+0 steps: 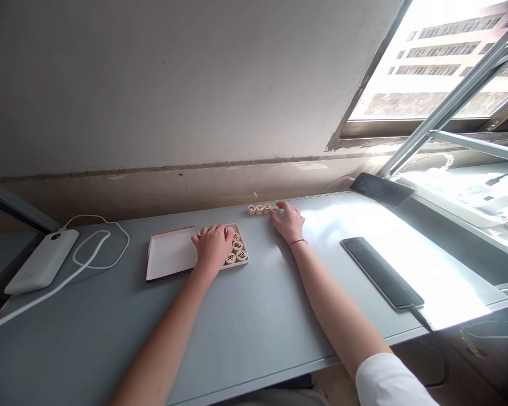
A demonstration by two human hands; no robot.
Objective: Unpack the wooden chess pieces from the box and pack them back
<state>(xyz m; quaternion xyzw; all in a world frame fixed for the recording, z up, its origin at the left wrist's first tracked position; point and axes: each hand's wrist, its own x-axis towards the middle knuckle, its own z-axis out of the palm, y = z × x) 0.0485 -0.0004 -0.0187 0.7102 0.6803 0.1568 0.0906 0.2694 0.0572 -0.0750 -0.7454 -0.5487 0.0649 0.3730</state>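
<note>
My right hand [289, 223] is at the back of the desk, its thumb and a finger closed around the rightmost Chinese chess piece [275, 210]. To its left, several round wooden pieces with red characters form a row, among them one chess piece [259, 209]. My left hand [214, 243] rests over an open box [246, 256] of chess pieces, fingers curled down; whatever they grip is hidden beneath. Beside the fingers, pieces with black characters show in the box, such as one chess piece [241, 256]. The box lid [169, 254] lies inside-up to the left.
A white power bank [42, 262] with a looped white cable [88, 262] lies at the left. On the right is a dark phone [383, 273] with a cable, and another phone [381, 189] leans by the metal frame [444, 107]. A wall [173, 84] borders the desk's back.
</note>
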